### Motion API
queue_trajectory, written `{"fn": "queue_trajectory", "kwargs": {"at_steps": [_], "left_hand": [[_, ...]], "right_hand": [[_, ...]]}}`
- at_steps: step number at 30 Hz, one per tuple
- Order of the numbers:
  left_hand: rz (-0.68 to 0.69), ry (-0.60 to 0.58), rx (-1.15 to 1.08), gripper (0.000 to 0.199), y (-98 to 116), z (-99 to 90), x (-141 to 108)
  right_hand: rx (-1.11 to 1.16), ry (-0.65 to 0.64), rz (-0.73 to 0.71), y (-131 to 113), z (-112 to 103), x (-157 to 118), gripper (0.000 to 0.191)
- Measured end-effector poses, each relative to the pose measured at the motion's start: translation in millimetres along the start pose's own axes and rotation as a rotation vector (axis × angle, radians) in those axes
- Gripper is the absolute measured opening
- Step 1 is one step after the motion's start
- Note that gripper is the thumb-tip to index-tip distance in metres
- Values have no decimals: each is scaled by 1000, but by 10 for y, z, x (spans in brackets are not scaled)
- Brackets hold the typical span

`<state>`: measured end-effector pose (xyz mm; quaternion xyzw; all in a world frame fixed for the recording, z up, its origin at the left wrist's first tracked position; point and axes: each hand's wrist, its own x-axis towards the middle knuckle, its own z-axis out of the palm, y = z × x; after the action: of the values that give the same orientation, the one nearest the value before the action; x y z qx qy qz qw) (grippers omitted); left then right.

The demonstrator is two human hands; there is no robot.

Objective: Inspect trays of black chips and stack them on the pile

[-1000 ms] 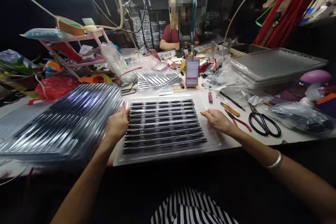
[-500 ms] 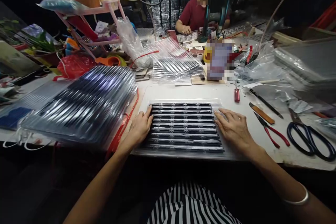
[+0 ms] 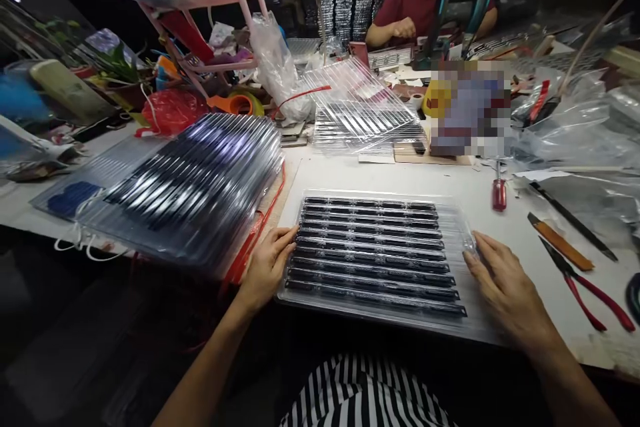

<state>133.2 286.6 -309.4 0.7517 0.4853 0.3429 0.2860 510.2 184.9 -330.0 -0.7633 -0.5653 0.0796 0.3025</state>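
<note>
A clear plastic tray (image 3: pixel 463 227) with several rows of black strips (image 3: pixel 373 250) lies at the table's front edge, slightly tilted. My left hand (image 3: pixel 270 263) grips the tray's left edge, thumb and fingers pressed together there. At the right edge, my right hand (image 3: pixel 503 280) has its thumb over the rim and its fingers along the outer side. To the left of the tray is a stack of similar filled trays (image 3: pixel 200 173).
Red-handled pliers (image 3: pixel 585 283), an orange-handled blade (image 3: pixel 560 240), a dark file (image 3: pixel 575 220) and a red screwdriver (image 3: pixel 499 195) lie on the right. Clear ribbed trays (image 3: pixel 360 107) are at the back. A person (image 3: pixel 400 10) sits across the table.
The view has swung left, so the surroundings sit further right. My hands have moved from resting beside the strips to gripping the tray's outer edges, and the tray has turned a little.
</note>
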Motion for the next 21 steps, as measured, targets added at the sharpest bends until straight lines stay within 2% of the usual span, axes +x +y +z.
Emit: {"fn": "queue_trajectory", "kwargs": {"at_steps": [5, 10, 15, 18, 21], "left_hand": [[10, -6, 24, 35, -46, 21, 63], [-30, 15, 28, 38, -38, 38, 34], [-29, -24, 100, 42, 6, 56, -8], [-32, -54, 152, 43, 46, 39, -18], [-18, -86, 190, 44, 47, 21, -28]], "right_hand": [[165, -66, 132, -176, -54, 45, 55], [311, -77, 210, -176, -103, 49, 53], [445, -118, 248, -219, -172, 19, 49], [376, -133, 203, -252, -200, 48, 46], [186, -81, 115, -233, -165, 214, 48]]}}
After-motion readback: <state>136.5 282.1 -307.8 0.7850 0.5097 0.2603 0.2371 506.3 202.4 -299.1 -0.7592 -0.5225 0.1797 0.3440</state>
